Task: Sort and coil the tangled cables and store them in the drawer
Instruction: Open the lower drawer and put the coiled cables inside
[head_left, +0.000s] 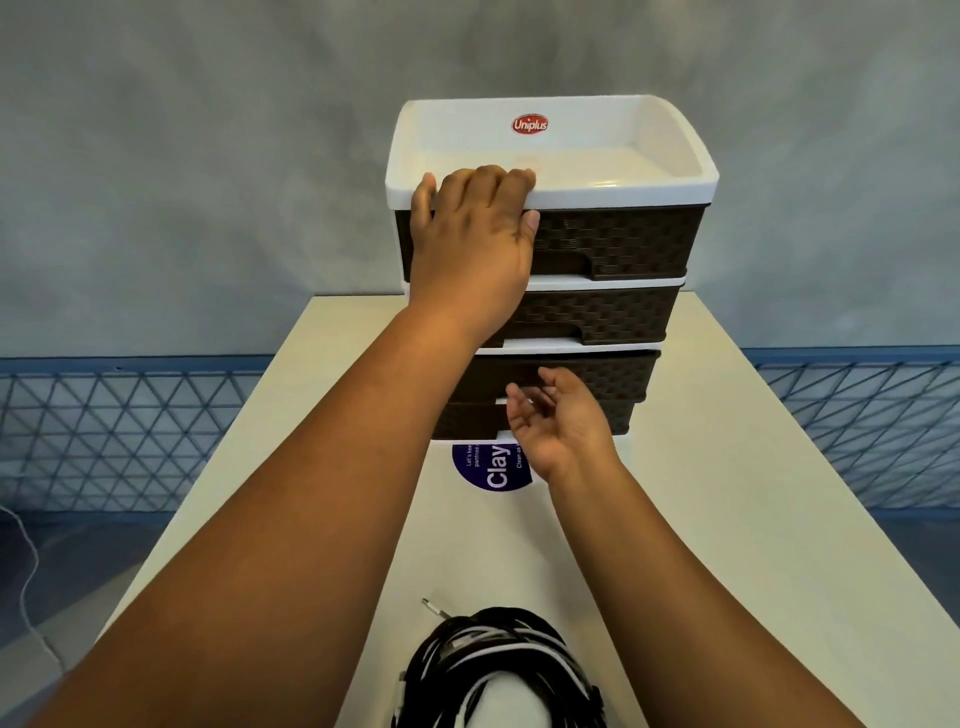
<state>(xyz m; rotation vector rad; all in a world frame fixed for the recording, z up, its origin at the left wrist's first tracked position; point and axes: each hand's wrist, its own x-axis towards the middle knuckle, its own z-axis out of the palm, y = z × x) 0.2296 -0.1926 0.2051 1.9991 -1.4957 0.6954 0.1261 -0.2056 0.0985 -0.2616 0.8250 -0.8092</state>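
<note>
A drawer unit (613, 244) with a white top tray and three dark woven-pattern drawers stands at the far end of the table. My left hand (472, 234) grips its top front rim, fingers over the tray edge and thumb on the top drawer's face. My right hand (558, 421) is palm up with fingers loosely curled and apart at the handle notch of the bottom drawer (618, 384). It holds nothing. All three drawers look pushed in. A coiled bundle of black and white cables (498, 665) lies at the near table edge, a metal plug (431, 607) sticking out to its left.
The cream table (727, 519) carries a round purple sticker (493, 470) just in front of the unit. Blue lattice railings (114, 431) run along both sides below a grey wall. A thin white cord (26, 577) lies on the floor at left.
</note>
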